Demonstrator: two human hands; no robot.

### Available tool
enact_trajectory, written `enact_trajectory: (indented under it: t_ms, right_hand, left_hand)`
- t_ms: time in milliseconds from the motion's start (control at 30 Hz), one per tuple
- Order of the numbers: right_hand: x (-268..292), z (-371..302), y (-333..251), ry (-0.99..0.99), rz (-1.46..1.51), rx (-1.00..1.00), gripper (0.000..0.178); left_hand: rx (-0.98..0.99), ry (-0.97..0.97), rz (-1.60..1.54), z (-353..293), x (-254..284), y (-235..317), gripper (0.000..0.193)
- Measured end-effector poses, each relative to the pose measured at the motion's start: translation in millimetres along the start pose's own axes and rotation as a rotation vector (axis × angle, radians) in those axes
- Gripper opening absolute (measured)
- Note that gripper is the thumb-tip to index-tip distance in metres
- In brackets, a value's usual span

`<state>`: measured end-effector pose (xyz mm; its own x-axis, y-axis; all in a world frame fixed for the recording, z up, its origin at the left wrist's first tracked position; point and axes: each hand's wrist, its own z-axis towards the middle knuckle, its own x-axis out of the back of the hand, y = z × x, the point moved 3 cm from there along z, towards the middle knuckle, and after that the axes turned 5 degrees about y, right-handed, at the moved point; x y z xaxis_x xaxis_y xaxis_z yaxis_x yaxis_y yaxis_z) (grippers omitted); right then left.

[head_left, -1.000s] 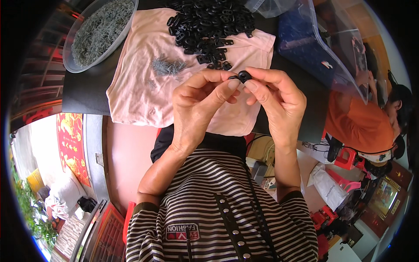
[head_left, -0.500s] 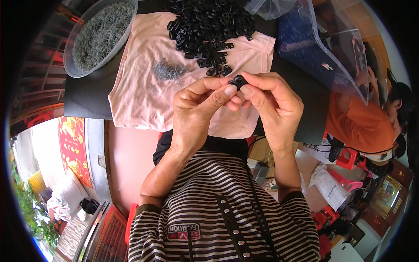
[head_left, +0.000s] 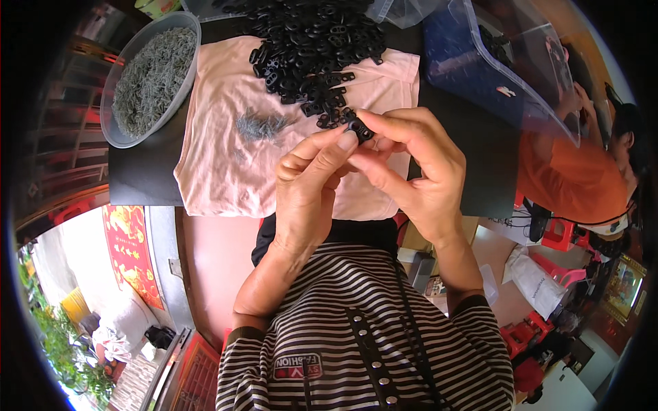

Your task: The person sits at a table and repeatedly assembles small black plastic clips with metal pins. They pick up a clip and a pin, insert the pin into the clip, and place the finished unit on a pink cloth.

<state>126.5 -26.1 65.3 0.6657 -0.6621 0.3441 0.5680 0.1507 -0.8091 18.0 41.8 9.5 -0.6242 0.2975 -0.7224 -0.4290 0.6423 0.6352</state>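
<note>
At the counter's (head_left: 147, 171) near edge, the left hand (head_left: 303, 188) pinches a small black fitting (head_left: 359, 129). The right hand (head_left: 428, 175) has spread, thumb dropped clear, leaving the left its main hold.

left grip (head_left: 303, 186): pinches black part (head_left: 358, 129) | right grip (head_left: 426, 168): touching it | beyond: black pile (head_left: 319, 42)

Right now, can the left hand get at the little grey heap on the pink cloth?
Likely yes: the grey heap lies close by, up and left of the left hand, with only pink cloth seen between them. That hand is pinching a black piece, though.
</note>
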Motion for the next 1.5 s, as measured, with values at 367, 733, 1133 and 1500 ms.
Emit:
enact_trajectory:
  t_ms: [367,733,1133,1500]
  right_hand:
    - [17.8,6.3,-4.6,-0.104,-0.094,0.070,0.034]
    - [20.9,0.6,4.0,-0.108,0.247,-0.204,0.032]
    - [21.1,-0.2,8.7,-0.141,0.144,-0.077,0.028]
    - [22.3,-1.3,19.7,-0.200,0.090,-0.063,0.024]
  left_hand:
    - [-0.117,-0.077,0.068,-0.3,-8.5,7.3,0.025]
    - [-0.461,-0.193,0.391,1.0,-1.2,12.2,0.032]
    - [-0.544,-0.220,0.449,4.6,2.5,9.6,0.028]
    - [-0.484,-0.199,0.476,8.0,5.6,-1.3,0.024]
